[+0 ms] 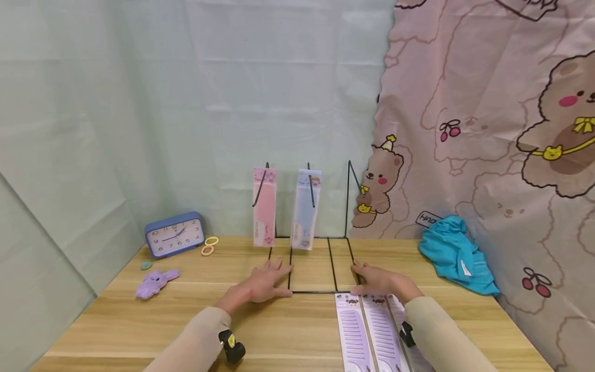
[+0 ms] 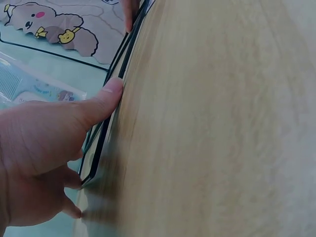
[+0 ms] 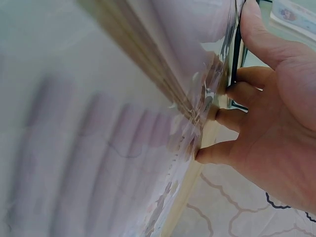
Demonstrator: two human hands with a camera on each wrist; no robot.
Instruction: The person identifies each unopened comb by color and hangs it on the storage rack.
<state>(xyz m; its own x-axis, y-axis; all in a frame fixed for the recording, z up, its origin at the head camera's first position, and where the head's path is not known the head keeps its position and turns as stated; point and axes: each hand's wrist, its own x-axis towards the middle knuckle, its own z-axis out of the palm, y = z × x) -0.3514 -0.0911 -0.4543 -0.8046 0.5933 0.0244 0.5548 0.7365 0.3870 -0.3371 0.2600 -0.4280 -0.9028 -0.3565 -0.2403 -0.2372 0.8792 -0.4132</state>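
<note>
Two hands rest on one black wire rack (image 1: 321, 268), whose flat base lies on the wooden table (image 1: 186, 320) between them. The left hand (image 1: 265, 283) lies flat with fingers spread and nearly straight, its fingertips touching the base's left edge; the right hand (image 1: 377, 280) rests on the base's right edge with fingers loosely bent — whether they grip the wire cannot be told. Three upright prongs rise beyond the hands; two carry hanging comb packets, one pink (image 1: 265, 206) and one blue (image 1: 306, 209), both long axis vertical, while the third prong, on the right, is bare. Two lilac comb packets (image 1: 372, 330) lie flat just under the right wrist, long axes running toward the person.

Left of the left hand there is bare tabletop out to a clock (image 1: 174, 234), two hair rings (image 1: 209, 245) and a purple toy (image 1: 155, 281). Right of the right hand lies a blue cloth (image 1: 457, 253), near the table's edge.
</note>
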